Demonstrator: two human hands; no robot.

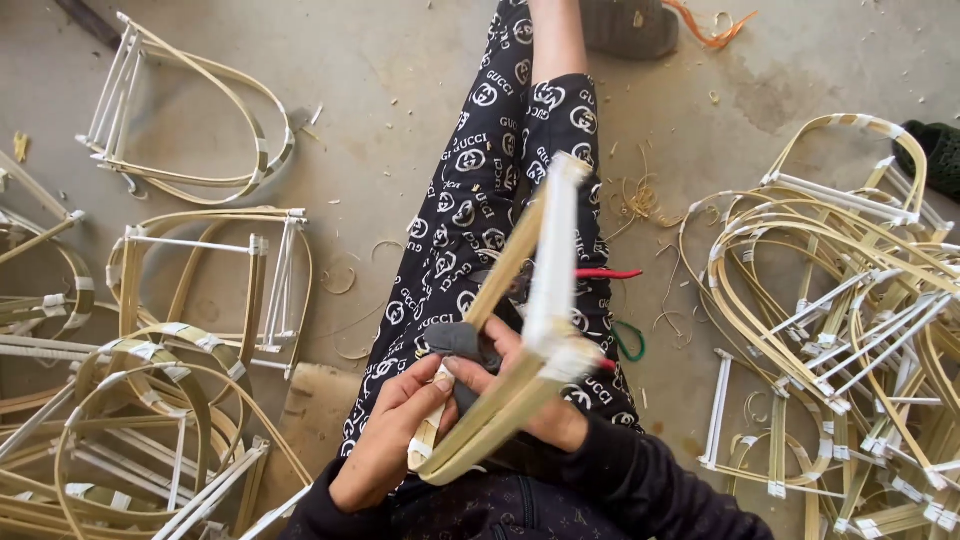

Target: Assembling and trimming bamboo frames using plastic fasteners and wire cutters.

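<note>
I hold a bent bamboo-strip frame (pixel 510 270) over my lap, its long end pointing away from me. My left hand (pixel 385 440) pinches a white-taped joint at the frame's near corner. My right hand (pixel 530 395) grips the frame from underneath, fingers wrapped around the strips beside a wide band of white tape (pixel 555 250). A dark grey object (pixel 462 342) sits on my lap just behind the hands. My legs in black patterned trousers (pixel 470 200) stretch forward across the concrete floor.
A pile of similar curved bamboo frames (pixel 850 300) lies on the right, and more frames (pixel 150 400) on the left, with one apart (pixel 190 120) at upper left. Red (pixel 610 273) and green (pixel 630 340) handled tools lie by my right thigh. Shavings litter the floor.
</note>
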